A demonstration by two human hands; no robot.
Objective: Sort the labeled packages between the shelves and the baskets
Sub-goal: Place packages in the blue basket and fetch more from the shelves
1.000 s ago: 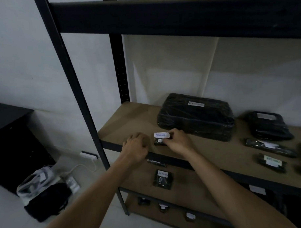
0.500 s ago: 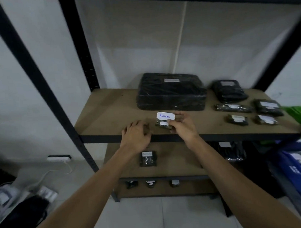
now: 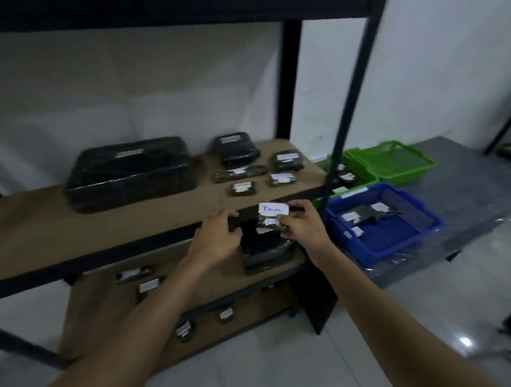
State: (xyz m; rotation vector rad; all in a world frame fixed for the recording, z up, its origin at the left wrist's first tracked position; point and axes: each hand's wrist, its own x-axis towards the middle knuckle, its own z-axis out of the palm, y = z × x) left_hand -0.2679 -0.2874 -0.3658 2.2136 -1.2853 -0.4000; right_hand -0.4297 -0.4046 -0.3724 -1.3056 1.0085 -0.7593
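My right hand (image 3: pixel 303 225) pinches a small dark package (image 3: pixel 271 221) with a white label reading "Return", held in the air just in front of the middle shelf (image 3: pixel 32 230) edge. My left hand (image 3: pixel 219 238) hovers beside it on the left, fingers relaxed and empty. To the right, on a grey table, stand a blue basket (image 3: pixel 395 246) with several labeled packages and a green basket (image 3: pixel 392 162). A large black package (image 3: pixel 132 174) and several small labeled ones (image 3: pixel 242 188) lie on the middle shelf.
Black shelf uprights (image 3: pixel 349 103) stand between my hands and the baskets. The lower shelf (image 3: pixel 107 302) holds a black bundle (image 3: pixel 265 251) and small labeled packets; more packets sit on the bottom shelf (image 3: pixel 183 329). Grey tiled floor lies below.
My right hand has lifted the "Return" package off the shelf and carried it rightwards along the edge. My left hand followed. The view swung right, bringing the baskets into sight.
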